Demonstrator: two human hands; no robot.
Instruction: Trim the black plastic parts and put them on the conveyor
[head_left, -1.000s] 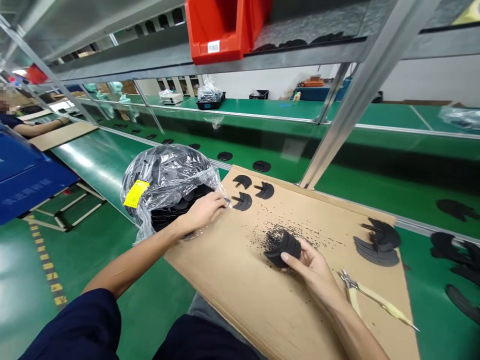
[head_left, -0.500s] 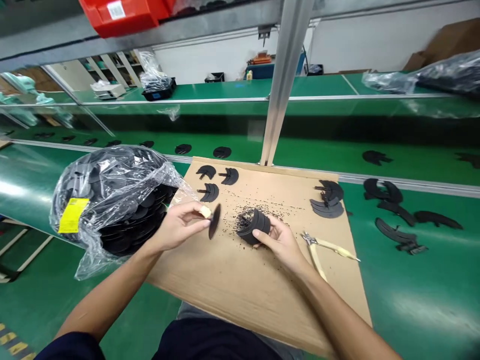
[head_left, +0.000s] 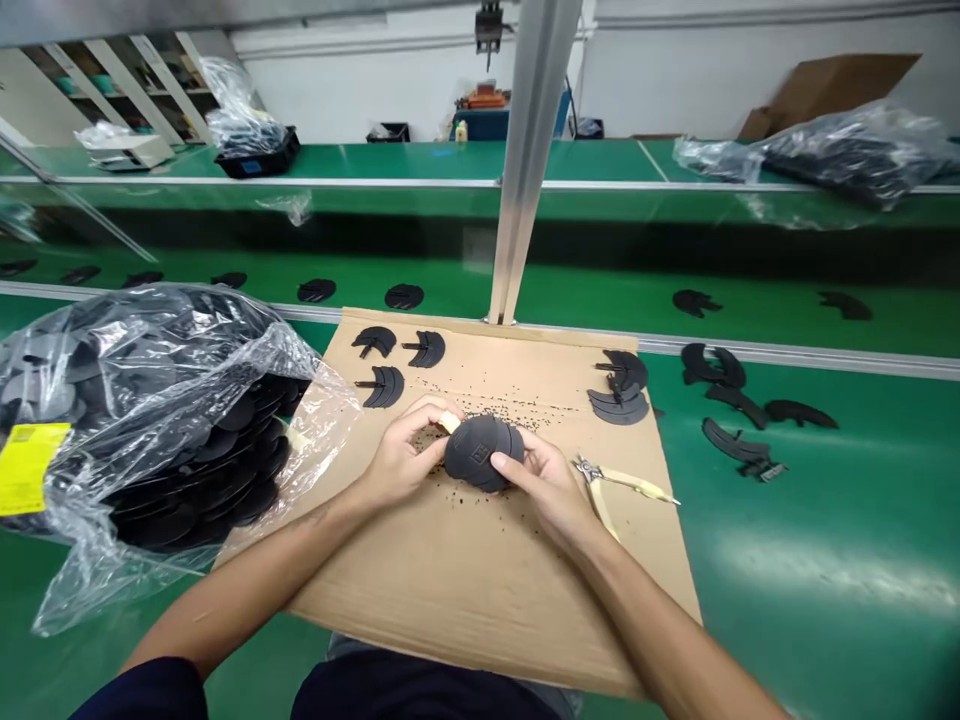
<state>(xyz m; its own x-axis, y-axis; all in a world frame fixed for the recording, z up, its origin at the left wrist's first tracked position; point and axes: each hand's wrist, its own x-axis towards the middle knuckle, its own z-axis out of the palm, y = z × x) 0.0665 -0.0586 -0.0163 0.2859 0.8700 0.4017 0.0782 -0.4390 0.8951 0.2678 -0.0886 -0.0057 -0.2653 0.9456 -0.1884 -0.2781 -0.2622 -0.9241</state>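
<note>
Over the middle of a cardboard sheet (head_left: 450, 570), my left hand (head_left: 409, 450) pinches the left edge of a round black disc (head_left: 474, 452). A pale wrap covers one of its fingertips. My right hand (head_left: 547, 475) grips curved black pieces (head_left: 514, 445) from the right, its thumb on their face. Disc and pieces overlap, and the disc hides part of them. Small black crumbs (head_left: 517, 410) are scattered on the cardboard beneath and behind. To the right lie cutters (head_left: 600, 480) with pale yellow handles.
A clear bag (head_left: 172, 350) of black discs lies at the left. Fan-shaped black parts (head_left: 382, 387) rest on the cardboard's back left, others (head_left: 619, 403) at its back right. Curved black pieces (head_left: 735, 400) lie on the green table (head_left: 825, 580). Behind the cardboard stands a metal post (head_left: 517, 200).
The disc in my left hand has come up to the pieces in my right hand and turned its flat face to the camera. The whole view has shifted to the right.
</note>
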